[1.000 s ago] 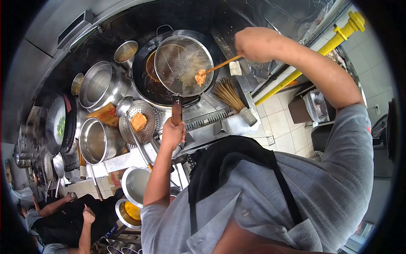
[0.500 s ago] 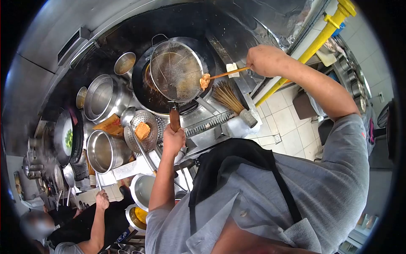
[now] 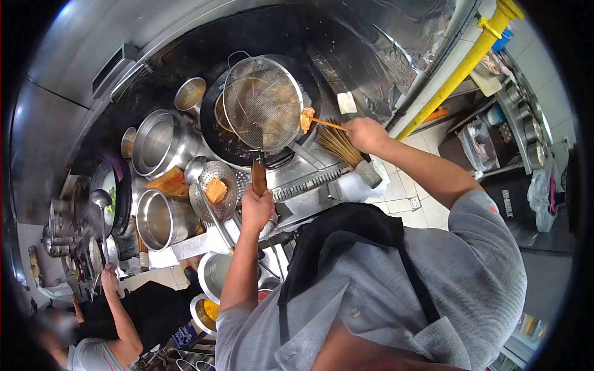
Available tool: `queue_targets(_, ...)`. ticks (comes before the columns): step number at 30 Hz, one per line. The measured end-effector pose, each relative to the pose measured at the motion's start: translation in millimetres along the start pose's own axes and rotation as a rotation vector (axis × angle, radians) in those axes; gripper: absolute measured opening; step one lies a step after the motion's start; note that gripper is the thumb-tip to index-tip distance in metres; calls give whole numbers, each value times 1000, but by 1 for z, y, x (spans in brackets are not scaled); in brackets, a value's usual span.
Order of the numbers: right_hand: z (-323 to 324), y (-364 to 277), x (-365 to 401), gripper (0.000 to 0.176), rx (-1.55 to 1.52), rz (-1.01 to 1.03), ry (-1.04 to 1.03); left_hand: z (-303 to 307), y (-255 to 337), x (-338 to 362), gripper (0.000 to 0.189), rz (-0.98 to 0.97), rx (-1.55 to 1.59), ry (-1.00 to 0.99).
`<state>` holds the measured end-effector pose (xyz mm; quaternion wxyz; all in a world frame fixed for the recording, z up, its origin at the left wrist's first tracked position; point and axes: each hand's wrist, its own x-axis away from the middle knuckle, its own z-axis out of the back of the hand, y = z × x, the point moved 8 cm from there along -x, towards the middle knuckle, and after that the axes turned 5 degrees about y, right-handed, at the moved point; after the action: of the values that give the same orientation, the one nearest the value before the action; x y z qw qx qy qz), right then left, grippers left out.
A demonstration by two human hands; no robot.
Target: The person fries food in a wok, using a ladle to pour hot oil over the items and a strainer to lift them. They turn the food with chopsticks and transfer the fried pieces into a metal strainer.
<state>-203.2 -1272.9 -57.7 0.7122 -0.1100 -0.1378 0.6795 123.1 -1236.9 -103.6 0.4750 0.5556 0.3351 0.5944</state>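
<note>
- Your left hand wraps its fingers round the wooden handle of the round wire-mesh skimmer, held over the dark wok.
- Your right hand pinches thin chopsticks gripping a golden fried piece at the skimmer's rim.
- A bamboo brush lies just beside that hand; shiny steel pots crowd the left.
- Your right hand has dropped lower, towards the brush.

The mesh strainer rests over the wok, pots to its left.

No legible text — white marks on dark box, possibly lettering.
</note>
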Motion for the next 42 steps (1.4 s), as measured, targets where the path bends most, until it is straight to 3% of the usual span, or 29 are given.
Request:
queue_targets(5,27,-3,2,26,57,-49,-11,11,18,7,12,-43,-50,58)
queue_targets(13,9,-1,-12,22,49,-9,-26,3,22,2,15,-42,-184,22)
queue_targets(15,10,1,-8,22,32,23,24,12,18,-10,21,-165,-455,123)
queue_targets(21,62,17,37,21,105,60,23,14,8,-16,23,-174,-528,152)
queue_targets(25,132,23,80,22,143,28,47,14,2,-14,21,-232,-542,232)
queue_targets(30,173,38,101,27,-49,-47,146,7,18,2,12,-123,-229,182)
queue_targets(34,136,60,79,27,-351,-7,132,13,31,19,9,-71,64,205)
queue_targets(35,122,60,69,29,-495,85,156,18,34,27,10,-57,164,233)
queue_targets(36,90,75,56,29,-747,45,72,22,23,33,11,34,333,204)
queue_targets(37,67,77,49,26,-903,-150,-56,23,30,45,13,34,424,177)
queue_targets(38,52,76,45,20,-894,-261,-154,27,26,54,13,66,559,149)
queue_targets(40,19,72,33,15,-945,-291,-258,31,17,74,10,74,731,87)
queue_targets(42,6,54,28,14,-956,-316,-303,42,8,98,11,98,690,261)
